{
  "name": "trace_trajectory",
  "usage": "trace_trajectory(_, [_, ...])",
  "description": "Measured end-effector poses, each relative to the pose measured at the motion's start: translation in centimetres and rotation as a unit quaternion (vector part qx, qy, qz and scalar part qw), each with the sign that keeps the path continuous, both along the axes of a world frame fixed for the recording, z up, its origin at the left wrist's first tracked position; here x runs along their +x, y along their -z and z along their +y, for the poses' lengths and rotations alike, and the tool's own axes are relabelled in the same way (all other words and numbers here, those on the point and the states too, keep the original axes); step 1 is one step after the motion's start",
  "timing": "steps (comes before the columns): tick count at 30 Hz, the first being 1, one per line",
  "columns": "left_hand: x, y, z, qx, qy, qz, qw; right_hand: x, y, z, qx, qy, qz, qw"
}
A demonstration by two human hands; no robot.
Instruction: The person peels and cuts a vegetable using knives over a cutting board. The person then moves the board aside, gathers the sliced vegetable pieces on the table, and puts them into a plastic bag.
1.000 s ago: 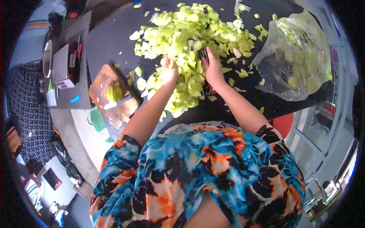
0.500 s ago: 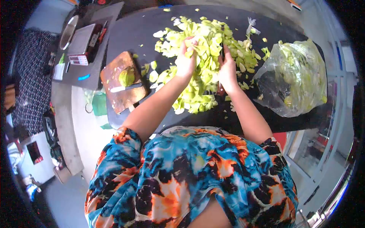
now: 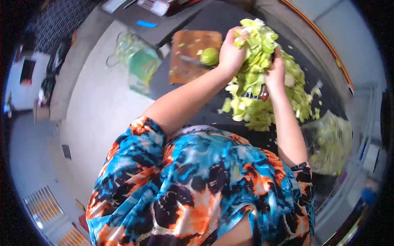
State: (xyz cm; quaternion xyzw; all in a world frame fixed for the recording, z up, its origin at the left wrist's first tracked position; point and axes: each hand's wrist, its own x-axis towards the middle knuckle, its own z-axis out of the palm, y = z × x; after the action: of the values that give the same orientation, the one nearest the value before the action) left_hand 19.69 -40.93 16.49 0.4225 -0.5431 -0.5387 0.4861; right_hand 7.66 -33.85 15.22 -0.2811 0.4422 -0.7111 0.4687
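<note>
A heap of pale green slices is gathered between my two hands above the dark table. My left hand closes round its left side, the fingertips partly buried among slices. My right hand presses from the right. A dark tool with a brown end shows beneath the gathered slices, close to the right palm; its shape is mostly hidden. More loose slices lie behind and below my hands. Left of them, a green fruit and a knife rest on a wooden board.
A clear plastic bag with green contents is at the right. Beyond the table's left edge hangs a greenish bag. A scale and a blue strip are at the upper left.
The view has turned, so the board appears nearer my hands. Both hands have lifted a bundle of slices off the pile and moved toward the right of the view.
</note>
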Motion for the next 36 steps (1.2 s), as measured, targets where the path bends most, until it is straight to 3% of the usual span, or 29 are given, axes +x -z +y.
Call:
trace_trajectory(1, [2.2, -0.8, -0.6, -0.009, -0.029, -0.044, 0.999, 2.5, -1.1, -1.4, 0.040, 0.014, 0.215, 0.976])
trace_trajectory(2, [4.5, -0.7, -1.5, 0.005, -0.042, -0.046, 0.998, 4.8, -2.3, -2.1, 0.036, -0.004, 0.255, 0.966])
trace_trajectory(3, [6.4, -0.6, -2.6, 0.010, -0.053, -0.046, 0.997, 6.3, -1.8, -3.8, 0.007, -0.028, 0.161, 0.987])
trace_trajectory(4, [8.4, -1.2, -3.8, 0.015, -0.062, -0.044, 0.997, 8.0, -1.0, -5.6, 0.016, -0.015, 0.283, 0.959])
trace_trajectory(6, [13.4, -0.9, -5.8, 0.038, -0.072, -0.031, 0.996, 11.8, 0.5, -8.1, 0.061, -0.034, 0.347, 0.935])
trace_trajectory(7, [14.1, -1.2, -5.0, 0.068, -0.080, -0.048, 0.993, 13.3, -0.5, -7.5, 0.042, -0.021, 0.306, 0.951])
trace_trajectory(8, [16.2, -1.3, -5.5, 0.073, -0.102, -0.071, 0.990, 15.3, -1.4, -7.7, 0.022, -0.097, 0.174, 0.980])
trace_trajectory(10, [20.2, -1.6, -6.7, 0.103, -0.123, -0.078, 0.984, 18.8, -1.3, -9.5, 0.121, -0.092, 0.378, 0.913])
trace_trajectory(12, [23.6, -1.5, -6.9, 0.109, -0.161, -0.133, 0.972, 22.7, -0.2, -10.8, 0.112, -0.105, 0.351, 0.924])
trace_trajectory(14, [23.8, 2.1, -5.8, 0.148, -0.165, -0.135, 0.966, 22.3, 4.7, -10.0, 0.122, -0.134, 0.293, 0.939])
trace_trajectory(16, [26.0, 4.4, -5.9, 0.169, -0.196, -0.144, 0.955, 24.4, 4.9, -10.2, 0.170, -0.180, 0.375, 0.893])
trace_trajectory(18, [28.3, 6.8, -5.8, 0.263, -0.192, -0.057, 0.944, 26.8, 4.7, -11.0, 0.294, -0.219, 0.435, 0.823])
trace_trajectory(20, [30.1, 11.0, -5.7, 0.381, -0.170, -0.060, 0.907, 27.1, 8.7, -11.8, 0.384, -0.291, 0.308, 0.820])
trace_trajectory(21, [29.1, 13.4, -4.3, 0.438, -0.137, -0.123, 0.880, 25.6, 10.6, -10.3, 0.398, -0.299, 0.311, 0.810])
trace_trajectory(23, [32.0, 22.1, -4.2, 0.426, -0.114, -0.219, 0.870, 26.5, 14.1, -10.8, 0.422, -0.324, 0.264, 0.805])
trace_trajectory(24, [32.7, 21.7, -4.4, 0.434, -0.112, -0.246, 0.859, 27.5, 9.3, -11.0, 0.444, -0.332, 0.221, 0.803])
trace_trajectory(26, [33.5, 17.8, -4.5, 0.467, -0.116, -0.280, 0.830, 27.1, 10.2, -10.8, 0.435, -0.331, 0.197, 0.814])
trace_trajectory(28, [34.9, 24.3, -3.9, 0.405, -0.046, -0.362, 0.838, 26.3, 5.4, -9.4, 0.441, -0.342, 0.138, 0.818])
trace_trajectory(30, [36.9, 26.7, -4.6, 0.342, -0.043, -0.393, 0.853, 25.5, 4.9, -9.2, 0.439, -0.340, 0.114, 0.824])
trace_trajectory(32, [37.3, 22.3, -5.3, 0.249, 0.024, -0.484, 0.838, 24.4, 6.8, -8.2, 0.401, -0.280, 0.123, 0.863])
trace_trajectory(33, [38.9, 24.6, -6.1, 0.216, 0.057, -0.532, 0.817, 23.4, 6.2, -7.7, 0.426, -0.275, 0.055, 0.860])
trace_trajectory(34, [39.2, 22.6, -6.2, 0.225, 0.071, -0.532, 0.813, 21.9, 4.7, -7.1, 0.407, -0.301, 0.008, 0.862])
trace_trajectory(35, [37.5, 24.7, -1.3, 0.272, 0.010, -0.420, 0.866, 17.5, 5.1, -3.3, 0.370, -0.324, -0.016, 0.870])
trace_trajectory(36, [39.9, 23.2, -2.2, 0.325, 0.006, -0.341, 0.882, 17.1, 3.6, -2.6, 0.316, -0.326, -0.062, 0.889])
